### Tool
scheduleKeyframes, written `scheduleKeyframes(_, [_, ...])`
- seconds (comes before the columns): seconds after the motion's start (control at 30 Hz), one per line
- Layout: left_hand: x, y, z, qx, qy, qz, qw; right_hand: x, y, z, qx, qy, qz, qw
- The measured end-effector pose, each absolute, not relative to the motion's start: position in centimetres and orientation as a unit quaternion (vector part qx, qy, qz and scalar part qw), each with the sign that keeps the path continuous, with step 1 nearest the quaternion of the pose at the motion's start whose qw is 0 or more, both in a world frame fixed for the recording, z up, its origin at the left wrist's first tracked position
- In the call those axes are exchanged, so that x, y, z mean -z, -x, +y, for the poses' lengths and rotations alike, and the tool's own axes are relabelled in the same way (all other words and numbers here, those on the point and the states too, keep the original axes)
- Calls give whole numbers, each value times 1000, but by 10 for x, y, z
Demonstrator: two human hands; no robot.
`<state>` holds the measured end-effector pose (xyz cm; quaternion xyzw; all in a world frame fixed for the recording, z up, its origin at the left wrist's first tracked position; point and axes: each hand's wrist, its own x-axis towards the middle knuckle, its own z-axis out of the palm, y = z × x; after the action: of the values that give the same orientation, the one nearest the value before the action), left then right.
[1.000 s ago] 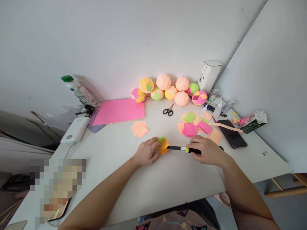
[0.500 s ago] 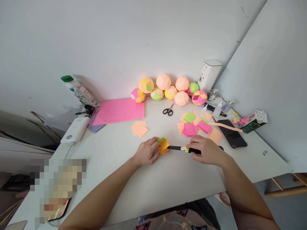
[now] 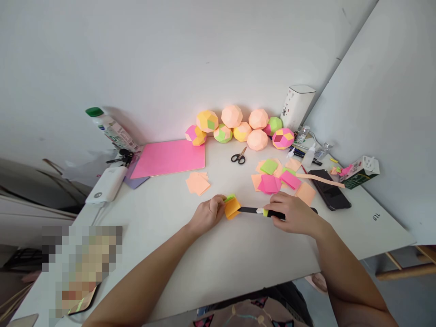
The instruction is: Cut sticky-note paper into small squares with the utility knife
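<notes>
At about half past nine from the folded orange paper [image 3: 232, 208], with the wall at twelve, a white box [image 3: 105, 184] lies on the table [image 3: 190, 277]; a green-capped bottle [image 3: 114, 131] leans at ten. Next comes a pink board [image 3: 170, 158], between ten and eleven, and nearer in, at ten, some peach slips [image 3: 198, 183]. The person's left hand [image 3: 207, 214] is at nine, fingers bunched, pinching the orange paper's left side beside its green edge; the fingertips are partly hidden. The orange paper itself sits between the two hands. Paper balls [image 3: 232, 116] are grouped from eleven to one, with scissors [image 3: 238, 157] at twelve before them. At three, a utility knife [image 3: 275, 215] points its dark blade [image 3: 250, 210] leftward, the tip meeting the orange paper's right edge; whether it is inside a fold cannot be told. The right hand [image 3: 293, 213] is curled around the knife's handle. Coloured slips [image 3: 270, 184] spread at two, and a dark phone [image 3: 330, 190] lies just short of three.
</notes>
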<state>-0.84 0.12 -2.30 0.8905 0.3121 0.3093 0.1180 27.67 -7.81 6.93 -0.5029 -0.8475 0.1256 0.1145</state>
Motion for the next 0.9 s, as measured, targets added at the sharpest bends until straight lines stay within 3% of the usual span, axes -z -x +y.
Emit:
scheduleKeyframes(0.23, [18,10,1,-246,-916,310,70,-69,-276,-78,-125,500,-848,121])
scheduleKeyframes(0.9, [10,12,-2,-226,-915,314,117,-67,-277,-78,-123,497,-849,128])
